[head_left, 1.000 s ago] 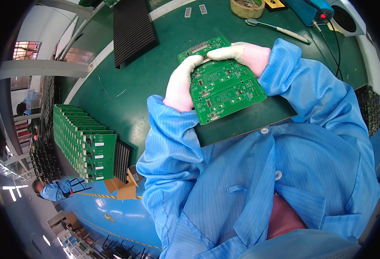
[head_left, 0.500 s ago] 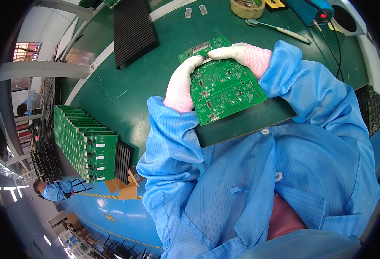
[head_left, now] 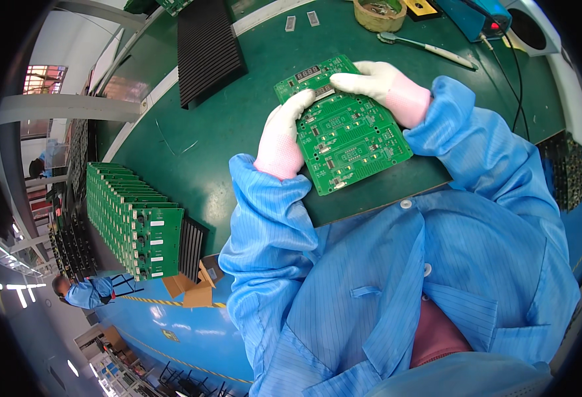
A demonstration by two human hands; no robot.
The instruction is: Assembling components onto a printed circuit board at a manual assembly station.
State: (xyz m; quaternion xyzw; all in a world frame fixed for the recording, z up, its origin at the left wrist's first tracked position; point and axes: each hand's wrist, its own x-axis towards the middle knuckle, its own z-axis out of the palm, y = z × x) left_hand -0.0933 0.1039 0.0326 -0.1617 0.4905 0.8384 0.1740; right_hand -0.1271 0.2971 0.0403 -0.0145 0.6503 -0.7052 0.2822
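Observation:
A green circuit board (head_left: pixel 354 142) is held between my two gloved hands over the green bench. My left hand (head_left: pixel 288 122) grips its left edge, with the thumb on top; my right hand (head_left: pixel 377 85) grips the upper right edge the same way. Both thumbs press at the ends of a digit display (head_left: pixel 324 91) on the board. Farther up the board sits another digit display (head_left: pixel 307 73), uncovered. Below the thumbs, printed display outlines carry no part. The fingers under the board are hidden.
Two small displays (head_left: pixel 290 24) lie at the back. Nearby are a round tub (head_left: pixel 379 14), a brush (head_left: pixel 430 47) and a blue soldering station (head_left: pixel 476 20). A black slotted rack (head_left: pixel 208 56) stands back left; upright green boards (head_left: pixel 157 241) fill another. A person (head_left: pixel 86 292) sits far left.
My thumbs have shifted on the board, and the upper display now shows fully. My right hand and forearm have moved slightly right. Both hands keep hold of the board.

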